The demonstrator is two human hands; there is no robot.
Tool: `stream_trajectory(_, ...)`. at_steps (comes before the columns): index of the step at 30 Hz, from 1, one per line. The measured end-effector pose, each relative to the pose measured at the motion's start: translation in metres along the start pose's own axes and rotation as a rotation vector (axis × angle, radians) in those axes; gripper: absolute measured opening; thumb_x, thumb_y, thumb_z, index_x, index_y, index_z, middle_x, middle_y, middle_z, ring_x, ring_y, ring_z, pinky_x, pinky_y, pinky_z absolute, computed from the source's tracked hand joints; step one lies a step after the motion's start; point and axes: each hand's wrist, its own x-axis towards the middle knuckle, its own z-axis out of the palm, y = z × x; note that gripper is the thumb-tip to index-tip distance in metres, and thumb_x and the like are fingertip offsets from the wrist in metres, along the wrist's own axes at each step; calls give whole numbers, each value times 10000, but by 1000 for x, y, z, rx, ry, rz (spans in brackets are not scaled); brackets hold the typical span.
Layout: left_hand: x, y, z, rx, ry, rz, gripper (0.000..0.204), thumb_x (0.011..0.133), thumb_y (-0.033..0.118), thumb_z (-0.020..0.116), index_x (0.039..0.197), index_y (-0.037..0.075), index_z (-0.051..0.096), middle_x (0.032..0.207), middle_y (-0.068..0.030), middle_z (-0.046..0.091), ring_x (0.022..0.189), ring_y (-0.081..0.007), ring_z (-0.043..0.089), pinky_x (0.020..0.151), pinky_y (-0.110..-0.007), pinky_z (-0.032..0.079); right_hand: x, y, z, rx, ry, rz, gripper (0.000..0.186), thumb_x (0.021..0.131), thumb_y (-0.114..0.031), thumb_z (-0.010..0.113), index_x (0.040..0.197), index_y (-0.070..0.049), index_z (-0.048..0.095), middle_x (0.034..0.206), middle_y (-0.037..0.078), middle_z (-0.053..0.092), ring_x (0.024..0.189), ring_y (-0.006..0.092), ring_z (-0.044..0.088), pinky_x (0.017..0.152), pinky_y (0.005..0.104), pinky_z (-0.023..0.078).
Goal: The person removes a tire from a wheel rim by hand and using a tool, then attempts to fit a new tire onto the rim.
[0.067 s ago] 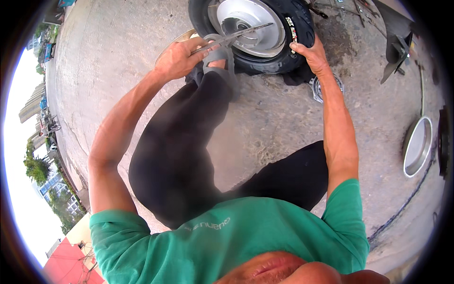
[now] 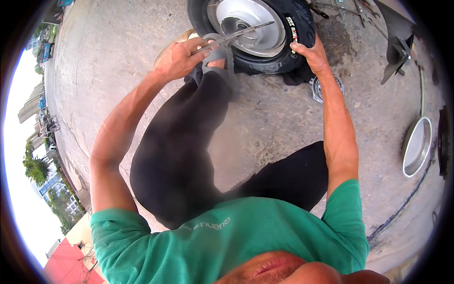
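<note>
A black tyre (image 2: 269, 64) on a silver wheel hub (image 2: 272, 40) lies on the ground at the top of the view. My left hand (image 2: 178, 58) is closed round the near end of a long, thin metal tyre lever (image 2: 248, 30), which slants across the wheel with its tip over the hub. My right hand (image 2: 314, 56) grips the tyre's right side, thumb on the sidewall and fingers hidden behind it. Beside the tyre, below the lever, is my foot in a grey sandal (image 2: 229, 61).
A round metal part (image 2: 326, 87) lies by my right forearm. Farther right are a shallow metal pan (image 2: 417, 146) and a dark curved panel (image 2: 396, 40). Several tools (image 2: 362, 12) lie on the concrete at the top right. A pale round object (image 2: 165, 47) sits partly behind my left hand.
Almost nothing differs. My left forearm and elbow have shifted very slightly to the right; both hands keep their grip.
</note>
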Motion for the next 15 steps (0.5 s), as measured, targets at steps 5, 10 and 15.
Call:
stream_trajectory(5, 14, -21, 29, -250, -22, -23, 336, 970, 310, 652, 1193, 59, 678, 924, -114, 738, 853, -194, 686, 787, -340, 529, 0, -1, 3, -10, 17, -44, 796, 760, -282, 818, 1416, 32, 494, 1334, 108, 608, 1192, 192, 563, 1065, 331, 418)
stream_trajectory(10, 27, -39, 47, -503, -98, 48, 315, 977, 325, 674, 1045, 20, 712, 763, -12, 610, 745, -93, 554, 700, -279, 472, -1, 7, 0, -3, -3, 18, 706, 775, -223, 796, 1378, 34, 532, 1268, 83, 639, 1133, 163, 591, 1030, 321, 446)
stream_trajectory(15, 42, -35, 45, -455, -96, 78, 313, 988, 325, 661, 996, 15, 704, 728, 6, 559, 717, -92, 519, 663, -281, 445, -3, 5, -3, 31, -3, 62, 700, 769, -194, 794, 1379, 27, 530, 1272, 72, 631, 1126, 144, 587, 1027, 314, 448)
